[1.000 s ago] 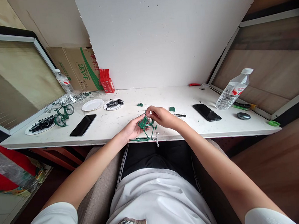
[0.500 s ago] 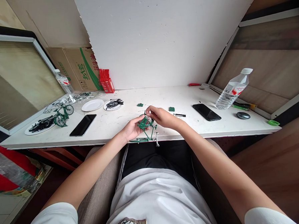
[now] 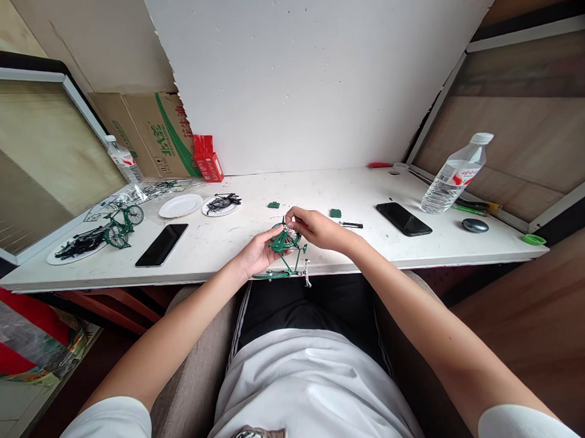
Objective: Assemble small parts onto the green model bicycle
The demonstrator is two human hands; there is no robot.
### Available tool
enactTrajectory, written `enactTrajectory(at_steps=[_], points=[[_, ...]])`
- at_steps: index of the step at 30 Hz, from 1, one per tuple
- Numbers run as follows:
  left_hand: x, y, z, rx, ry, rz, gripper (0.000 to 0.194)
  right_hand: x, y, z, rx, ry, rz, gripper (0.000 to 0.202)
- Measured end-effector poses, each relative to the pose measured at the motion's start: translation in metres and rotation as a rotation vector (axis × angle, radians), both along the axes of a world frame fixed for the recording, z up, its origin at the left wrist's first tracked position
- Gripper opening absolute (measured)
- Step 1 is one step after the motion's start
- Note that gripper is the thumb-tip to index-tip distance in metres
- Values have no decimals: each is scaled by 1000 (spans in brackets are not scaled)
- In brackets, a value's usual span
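Observation:
A small green model bicycle (image 3: 289,261) is held over the table's front edge, its silver handlebar (image 3: 306,270) toward my body. My left hand (image 3: 261,253) is closed around its left side, the fingers partly hidden behind the frame. The fingers of my right hand (image 3: 306,226) pinch together at the far wheel (image 3: 291,237). A tiny dark piece (image 3: 283,221) sticks up by these fingertips; whether they grip it or the bicycle itself is too small to tell. Beyond the hands lie two small green parts, one to the left (image 3: 273,205) and another to the right (image 3: 336,213).
A screwdriver-like black tool (image 3: 352,225) lies right of my hands. Phones rest left (image 3: 161,245) and right (image 3: 403,219). Another green model bicycle (image 3: 121,225) stands by plates of black parts (image 3: 222,204). Water bottles stand at both sides, one at right (image 3: 454,174).
Both hands stay at the bicycle in nearly the same pose. The whole view has shifted very slightly; nothing on the table has moved.

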State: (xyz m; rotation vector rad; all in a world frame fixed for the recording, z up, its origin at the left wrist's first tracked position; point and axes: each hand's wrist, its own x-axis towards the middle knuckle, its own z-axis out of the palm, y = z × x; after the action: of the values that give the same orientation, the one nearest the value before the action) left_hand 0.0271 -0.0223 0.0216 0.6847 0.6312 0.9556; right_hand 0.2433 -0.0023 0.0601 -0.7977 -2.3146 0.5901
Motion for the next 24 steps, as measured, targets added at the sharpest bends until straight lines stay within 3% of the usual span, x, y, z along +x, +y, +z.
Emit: enactTrajectory(at_steps=[13, 18, 24], points=[[0, 0, 1, -9, 9, 16, 5, 2, 0, 1, 4, -2, -38, 23], [0, 1, 1, -47, 6, 36, 3, 6, -4, 7, 59, 70, -132, 33], [0, 1, 2, -56, 12, 31, 7, 4, -7, 13, 94, 237, -128, 34]])
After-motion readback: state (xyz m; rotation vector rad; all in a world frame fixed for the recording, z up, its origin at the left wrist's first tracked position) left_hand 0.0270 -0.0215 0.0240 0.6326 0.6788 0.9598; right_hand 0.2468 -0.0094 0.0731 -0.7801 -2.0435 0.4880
